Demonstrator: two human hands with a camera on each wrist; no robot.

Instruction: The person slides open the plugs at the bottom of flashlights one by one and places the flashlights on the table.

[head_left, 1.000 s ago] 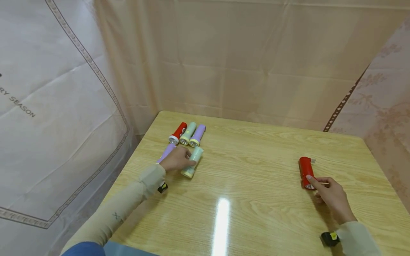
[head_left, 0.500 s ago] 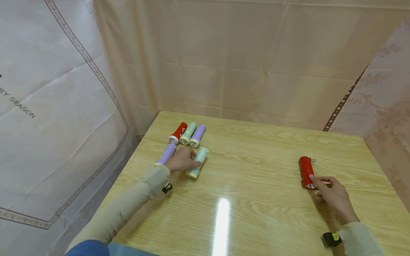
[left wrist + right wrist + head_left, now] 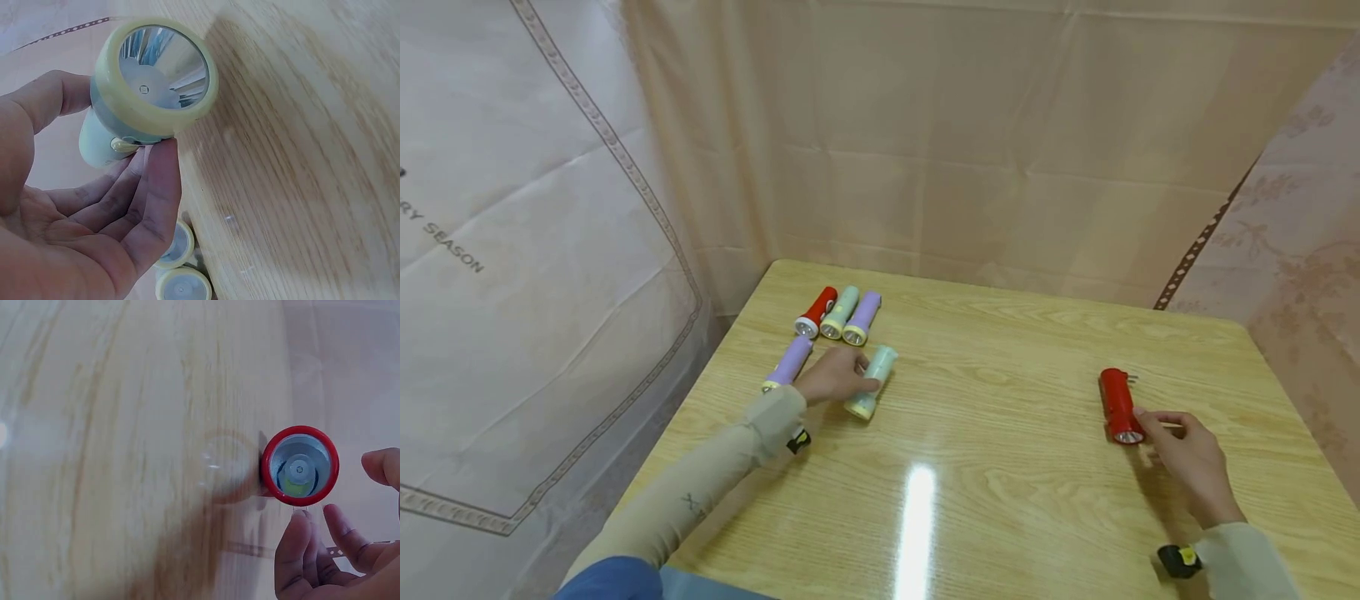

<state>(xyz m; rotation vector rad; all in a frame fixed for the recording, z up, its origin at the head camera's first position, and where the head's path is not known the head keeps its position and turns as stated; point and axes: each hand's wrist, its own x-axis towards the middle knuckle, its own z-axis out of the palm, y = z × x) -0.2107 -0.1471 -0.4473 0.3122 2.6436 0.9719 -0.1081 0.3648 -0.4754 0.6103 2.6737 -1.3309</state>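
Observation:
In the head view my left hand (image 3: pixel 837 375) grips a mint-green flashlight (image 3: pixel 880 367) with a pale yellow head, close over the table. Its lens (image 3: pixel 164 67) faces the left wrist camera, with the thumb on one side and fingers on the other. At the right lies a red flashlight (image 3: pixel 1117 404), metal plug prongs sticking out at its far end. My right hand (image 3: pixel 1191 458) is beside its lens end. In the right wrist view the thumb (image 3: pixel 382 467) stands apart from the red rim (image 3: pixel 267 465), and the loosely bent fingers (image 3: pixel 294 540) are just below it.
A purple flashlight (image 3: pixel 790 360) lies just left of my left hand. Behind it, side by side, are a red flashlight with a white rim (image 3: pixel 820 308), a green one (image 3: pixel 842 310) and a purple one (image 3: pixel 865 312). The wooden table (image 3: pixel 1000 375) ends at a hanging cloth (image 3: pixel 970 167).
My left hand has carried the mint-green flashlight a little to the right, away from the purple one. The right hand's thumb has come off the red flashlight, which stays in place.

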